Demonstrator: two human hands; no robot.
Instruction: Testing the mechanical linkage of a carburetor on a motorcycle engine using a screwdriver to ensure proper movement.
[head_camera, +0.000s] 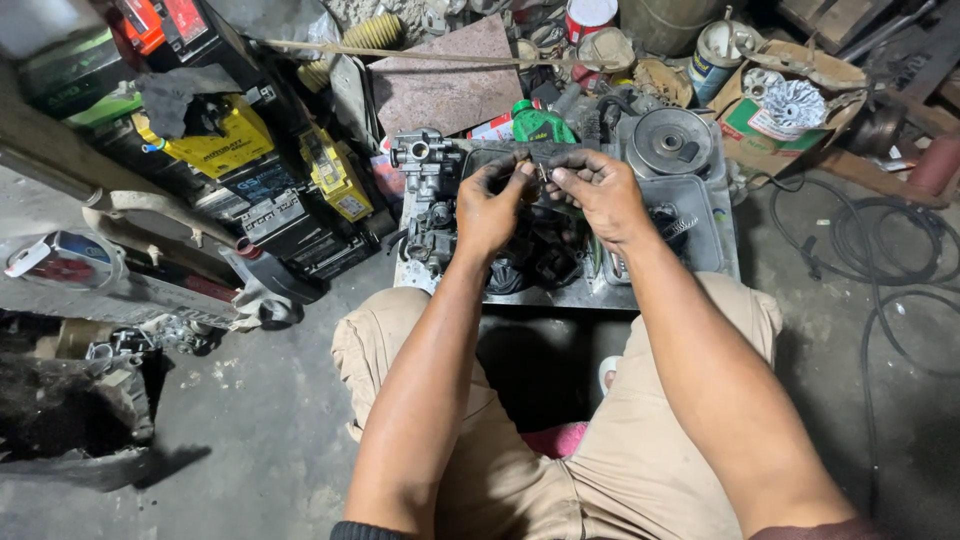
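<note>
My left hand (492, 205) and my right hand (598, 188) meet above a metal tray (725, 240) full of greasy engine parts. Between the fingertips of both hands I pinch a small dark metal part (541, 172); it is too small to tell its shape. A grey carburettor body (423, 160) stands at the tray's left end, just left of my left hand. A round metal pulley disc (669, 141) sits behind my right hand. My knees in tan trousers frame the tray from below.
Several black and yellow batteries (240, 150) are stacked at the left. A green bottle (540, 124) and tins (716, 55) stand behind the tray. A cardboard box (790, 110) holds a finned metal part. Black cables (880, 260) coil on the concrete floor at right.
</note>
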